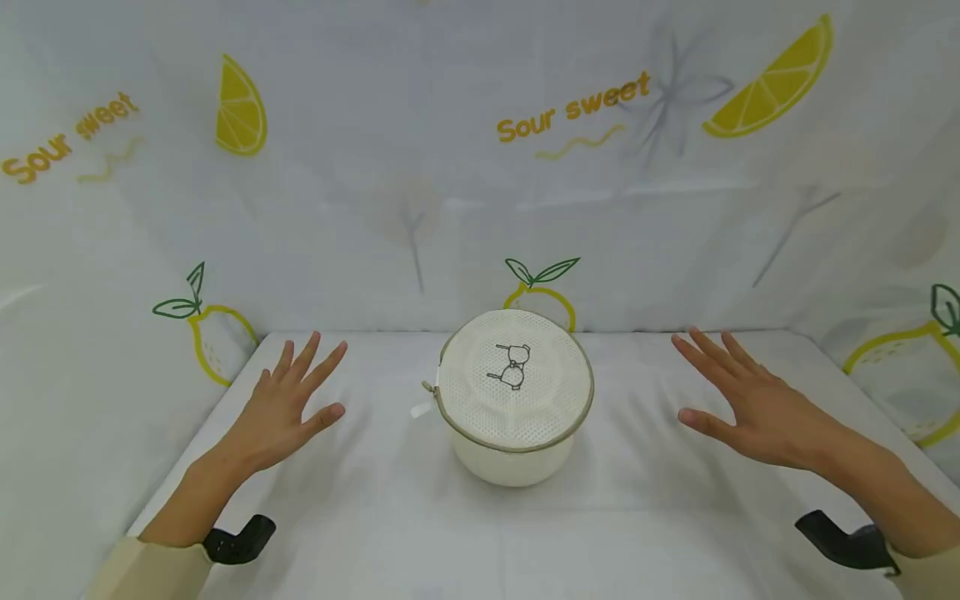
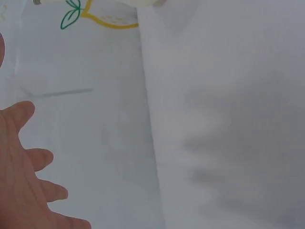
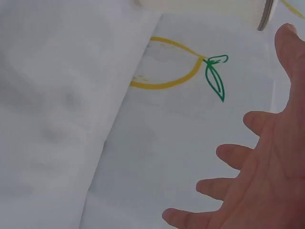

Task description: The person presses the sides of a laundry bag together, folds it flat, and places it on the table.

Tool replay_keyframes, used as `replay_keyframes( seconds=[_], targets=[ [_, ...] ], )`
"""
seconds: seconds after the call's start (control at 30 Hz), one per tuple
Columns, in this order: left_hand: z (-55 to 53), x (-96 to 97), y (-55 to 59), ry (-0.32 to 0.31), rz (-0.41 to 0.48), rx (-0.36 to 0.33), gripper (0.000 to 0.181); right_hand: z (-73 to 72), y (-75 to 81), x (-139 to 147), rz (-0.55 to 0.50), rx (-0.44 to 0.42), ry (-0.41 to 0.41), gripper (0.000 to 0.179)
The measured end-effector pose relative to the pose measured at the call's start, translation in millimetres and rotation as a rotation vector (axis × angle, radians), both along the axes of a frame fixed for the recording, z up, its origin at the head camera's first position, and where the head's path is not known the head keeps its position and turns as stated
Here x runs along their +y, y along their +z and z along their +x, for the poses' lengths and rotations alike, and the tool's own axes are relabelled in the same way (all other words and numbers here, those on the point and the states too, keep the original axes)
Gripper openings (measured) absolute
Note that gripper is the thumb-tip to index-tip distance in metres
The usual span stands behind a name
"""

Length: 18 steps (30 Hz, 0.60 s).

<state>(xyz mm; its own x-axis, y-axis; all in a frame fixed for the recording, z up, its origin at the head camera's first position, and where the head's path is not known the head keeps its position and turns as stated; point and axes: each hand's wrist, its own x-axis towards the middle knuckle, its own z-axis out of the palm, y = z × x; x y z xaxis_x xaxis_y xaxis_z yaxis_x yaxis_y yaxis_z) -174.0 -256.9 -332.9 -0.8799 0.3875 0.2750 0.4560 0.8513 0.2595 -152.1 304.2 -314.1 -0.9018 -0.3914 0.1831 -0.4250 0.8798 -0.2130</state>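
Note:
A round cream mesh bag with a zipped lid stands upright in the middle of the white table. Two small cup or pan drawings mark its lid, and a zip pull sticks out on its left. To its left my left hand hovers with fingers spread, touching nothing. My right hand hovers likewise on the other side, fingers spread and apart from the bag. Only a pale edge of the bag shows at the top of the right wrist view. What the bag contains is hidden.
A white table carries the bag. Behind and beside it hangs a white curtain printed with lemons and "Sour sweet" lettering. Black wrist mounts are strapped at both forearms.

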Motion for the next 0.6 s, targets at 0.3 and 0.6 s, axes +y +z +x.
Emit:
replay_keyframes(
  seconds=[0.3, 0.6],
  targets=[
    [-0.3, 11.6, -7.1, -0.051, 0.18, 0.012, 0.068, 5.6, 0.8, -8.7, -0.22, -0.072, 0.056, 0.087],
    [4.9, 39.4, -13.6, -0.148, 0.41, -0.033, 0.068, 9.1, -9.9, -21.9, -0.322, 0.021, 0.128, 0.085]
  ],
)
